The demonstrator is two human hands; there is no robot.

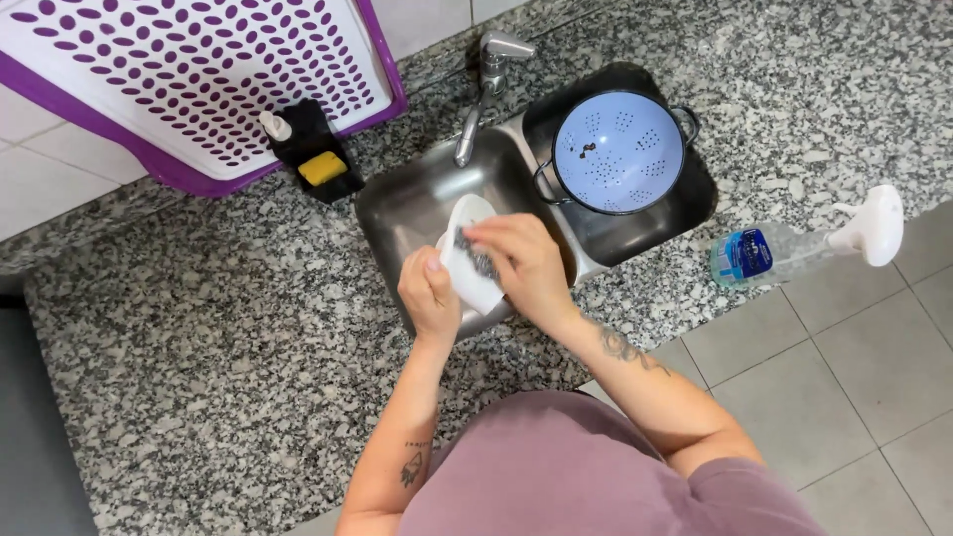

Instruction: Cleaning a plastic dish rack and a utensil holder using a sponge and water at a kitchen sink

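Note:
Over the steel sink (pixel 407 203), my left hand (pixel 429 296) grips a white bowl (pixel 469 210) by its lower rim, tilted on edge. My right hand (pixel 523 266) lies against the bowl's inner face and presses a dark grey scouring pad (pixel 478 262) onto it. Fingers cover most of the pad. The tap (pixel 483 89) arches above the sink's far side with no water showing.
A pale blue colander (pixel 617 151) sits in the dark right basin. A clear spray bottle (pixel 806 243) lies on the granite counter (pixel 218 347) at the right edge. A black caddy holds a yellow sponge (pixel 323 168). A purple-rimmed white perforated basket (pixel 199 74) stands back left.

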